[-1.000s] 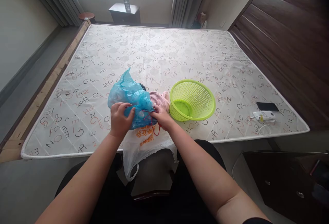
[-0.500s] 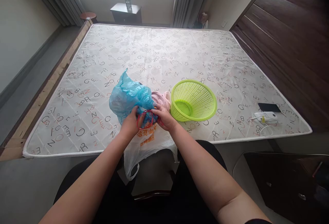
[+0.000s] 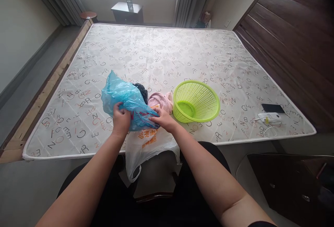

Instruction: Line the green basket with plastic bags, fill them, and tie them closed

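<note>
Spreading apart since the earlier view, the left hand [image 3: 120, 118] has drawn away from the right hand [image 3: 162, 118], and the thin translucent blue plastic bag [image 3: 122, 100] now billows wider to the left. The red loop of cord that showed between the hands earlier is now almost wholly hidden, with only a trace of red visible against the blue. The left hand is curled narrowly over the top of the bag, its fingers gathering the plastic. The right hand lies longer and flatter on the bag's lower right edge; I cannot tell whether it is pinching the plastic or only pressing on it.

The blue bag sits on a cream quilted mattress [image 3: 78, 131] printed with scattered letters, close to the mattress's near edge. A crumpled black item [image 3: 141, 92] pokes out just behind it, and a folded pink towel [image 3: 159, 102] lies just beside it, under the right hand's fingertips. A round lime-green plastic basket [image 3: 195, 102] rests on its side next to the towel. A white plastic carrier bag with orange print [image 3: 147, 147] hangs over the mattress edge below the hands. Well off to the right lie a black phone [image 3: 272, 108] and a small white device with a cable [image 3: 268, 117].
</note>
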Motion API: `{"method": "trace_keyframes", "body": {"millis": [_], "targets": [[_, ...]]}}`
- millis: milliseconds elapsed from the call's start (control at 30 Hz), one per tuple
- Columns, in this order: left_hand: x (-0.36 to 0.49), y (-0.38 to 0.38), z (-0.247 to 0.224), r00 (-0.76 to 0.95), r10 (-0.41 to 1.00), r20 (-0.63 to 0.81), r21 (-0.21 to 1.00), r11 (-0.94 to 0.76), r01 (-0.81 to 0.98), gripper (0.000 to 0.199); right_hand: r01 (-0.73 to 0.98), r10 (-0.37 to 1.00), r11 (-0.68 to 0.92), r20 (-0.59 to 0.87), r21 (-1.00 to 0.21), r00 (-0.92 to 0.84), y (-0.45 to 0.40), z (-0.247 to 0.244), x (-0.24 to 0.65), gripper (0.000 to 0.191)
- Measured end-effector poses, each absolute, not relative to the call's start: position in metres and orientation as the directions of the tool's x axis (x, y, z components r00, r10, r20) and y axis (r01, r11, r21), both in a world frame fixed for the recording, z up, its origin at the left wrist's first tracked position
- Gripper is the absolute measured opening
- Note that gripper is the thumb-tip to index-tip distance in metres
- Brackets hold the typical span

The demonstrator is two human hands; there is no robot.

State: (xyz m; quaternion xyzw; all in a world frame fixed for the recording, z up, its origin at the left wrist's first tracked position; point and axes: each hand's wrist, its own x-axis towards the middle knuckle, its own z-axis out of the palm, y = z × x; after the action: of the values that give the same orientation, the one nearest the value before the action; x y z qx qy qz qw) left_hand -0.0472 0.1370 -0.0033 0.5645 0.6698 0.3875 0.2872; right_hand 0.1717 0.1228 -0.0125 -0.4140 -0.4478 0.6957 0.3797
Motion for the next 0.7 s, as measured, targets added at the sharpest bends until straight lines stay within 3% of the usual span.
{"method": "trace_keyframes", "body": {"millis": [100,200,300,367,500,600,700], "targets": [[-0.033,0.12,0.01,-0.225,0.953,0.203,0.82,-0.039,0.572,0.046,0.049,0.948,-0.209,-0.215,-0.977,-0.233,0.123,-0.018,0.17,0.025],[-0.017,0.103,0.015,0.067,0.942,0.33,0.738,-0.302,0.603,0.027,0.102,0.976,-0.171,-0.182,-0.98,-0.116,0.125,-0.022,0.17,0.022],[-0.009,0.098,0.008,0.378,0.874,0.305,0.676,-0.479,0.56,0.015,0.051,0.984,-0.128,-0.134,-0.99,-0.119,0.127,-0.021,0.17,0.029],[-0.009,0.102,0.0,0.433,0.879,0.199,0.691,-0.439,0.575,0.021,0.005,0.987,-0.079,-0.079,-0.997,-0.142,0.126,-0.018,0.169,0.034],[-0.019,0.12,-0.017,0.351,0.936,-0.025,0.667,-0.246,0.704,0.032,-0.047,0.983,-0.056,-0.047,-0.997,-0.177,0.12,-0.012,0.165,0.038],[-0.029,0.131,-0.025,0.289,0.957,-0.007,0.64,-0.218,0.737,0.024,-0.156,0.941,-0.232,-0.181,-0.96,-0.286,0.115,-0.011,0.162,0.041],[-0.038,0.137,-0.023,0.191,0.98,0.063,0.679,-0.182,0.712,0.024,-0.181,0.774,-0.504,-0.348,-0.845,-0.53,0.111,-0.009,0.163,0.038]]}}
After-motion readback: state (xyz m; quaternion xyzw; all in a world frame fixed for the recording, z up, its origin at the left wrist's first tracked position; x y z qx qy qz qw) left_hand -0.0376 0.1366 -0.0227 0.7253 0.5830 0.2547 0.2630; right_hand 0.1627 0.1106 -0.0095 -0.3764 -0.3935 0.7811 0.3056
